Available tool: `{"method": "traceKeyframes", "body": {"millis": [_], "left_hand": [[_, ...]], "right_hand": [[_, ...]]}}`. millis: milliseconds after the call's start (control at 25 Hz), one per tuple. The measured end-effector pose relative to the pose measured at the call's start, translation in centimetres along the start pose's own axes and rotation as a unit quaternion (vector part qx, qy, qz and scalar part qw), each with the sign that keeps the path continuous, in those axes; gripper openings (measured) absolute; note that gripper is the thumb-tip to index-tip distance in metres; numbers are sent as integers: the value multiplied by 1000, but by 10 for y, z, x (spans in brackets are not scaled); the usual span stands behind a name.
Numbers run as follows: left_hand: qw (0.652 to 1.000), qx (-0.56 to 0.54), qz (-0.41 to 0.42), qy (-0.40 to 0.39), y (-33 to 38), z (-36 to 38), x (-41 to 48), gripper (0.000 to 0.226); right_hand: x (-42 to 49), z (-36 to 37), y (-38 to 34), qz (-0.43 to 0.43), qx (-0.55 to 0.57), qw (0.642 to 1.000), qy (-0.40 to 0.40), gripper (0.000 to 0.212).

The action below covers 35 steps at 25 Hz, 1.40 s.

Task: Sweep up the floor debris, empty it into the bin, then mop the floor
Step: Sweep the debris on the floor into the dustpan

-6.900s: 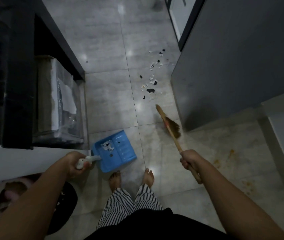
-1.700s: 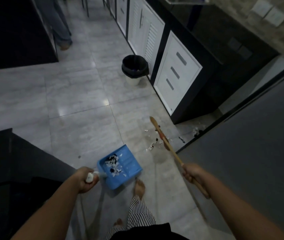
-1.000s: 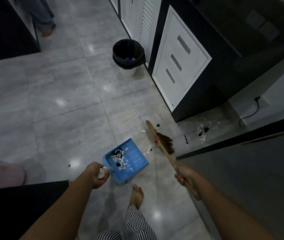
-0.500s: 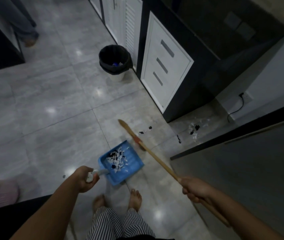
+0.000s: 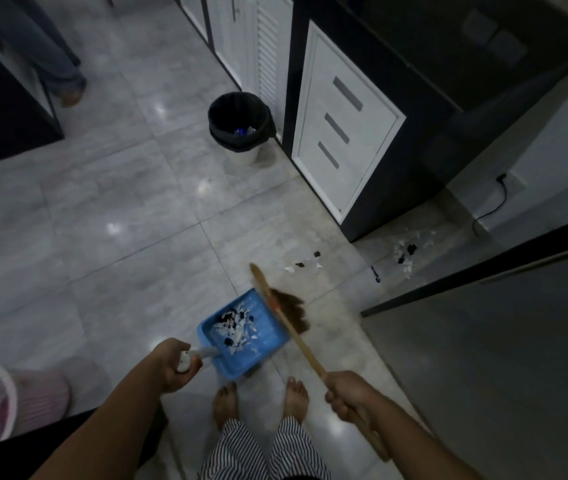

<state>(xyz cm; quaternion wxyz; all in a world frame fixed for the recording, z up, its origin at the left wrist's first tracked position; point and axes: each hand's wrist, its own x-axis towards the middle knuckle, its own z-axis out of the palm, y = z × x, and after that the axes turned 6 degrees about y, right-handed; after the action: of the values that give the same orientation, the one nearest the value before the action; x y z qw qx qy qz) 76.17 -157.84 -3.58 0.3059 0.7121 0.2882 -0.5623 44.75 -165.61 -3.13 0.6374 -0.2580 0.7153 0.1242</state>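
Debris point(image 5: 404, 252) beside cabinet point(image 5: 341, 133) — fingers clamped: left dustpan point(image 5: 241, 332), right broom point(image 5: 286, 315).

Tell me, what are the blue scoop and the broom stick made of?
The blue dustpan looks like plastic: smooth, evenly coloured, moulded ridges. The broom handle looks like wood or bamboo: tan and matte. Its brown bristles seem like natural fibre, though blurred.

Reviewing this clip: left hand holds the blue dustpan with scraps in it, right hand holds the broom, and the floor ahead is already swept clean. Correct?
Not quite. The head view shows scraps on the floor near the cabinet. The rest holds: left hand on the blue dustpan, right hand on the broom.
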Motion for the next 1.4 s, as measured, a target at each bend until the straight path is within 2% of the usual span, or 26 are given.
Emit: {"method": "traceKeyframes", "body": {"millis": [120, 240, 480, 680, 760, 920, 1120, 1240, 1400], "left_hand": [[1000, 7, 2, -11, 7, -8, 1, 50], [999, 9, 3, -31, 17, -15, -1, 50], [999, 11, 9, -36, 45, -29, 2, 49], [999, 32, 18, -19, 78, -16, 17, 49], [999, 34, 19, -13, 88, -4, 23, 49], [999, 49, 8, 2, 101, 13, 32, 48], [999, 45, -6, -11, 107, 4, 35, 48], [998, 54, 3, -27, 99, -10, 34, 49], [997, 77, 19, -22, 89, -39, 25, 48]], "right_hand": [[-25, 10, 6, -22, -11, 999, -45, 31], [-41, -14, 2, -44, -24, 998, -37, 28], [-30, -73, -52, -133, -21, 987, 89, 21], [37, -78, -130, -120, -77, 972, 187, 26], [57, -59, -143, -103, -92, 975, 174, 27], [59, -8, -121, -46, -68, 994, 73, 24], [12, -10, -71, -69, -99, 992, -30, 26], [-17, -39, -53, -93, -87, 992, -18, 26], [-21, -69, -42, -120, -39, 989, 80, 21]]}}
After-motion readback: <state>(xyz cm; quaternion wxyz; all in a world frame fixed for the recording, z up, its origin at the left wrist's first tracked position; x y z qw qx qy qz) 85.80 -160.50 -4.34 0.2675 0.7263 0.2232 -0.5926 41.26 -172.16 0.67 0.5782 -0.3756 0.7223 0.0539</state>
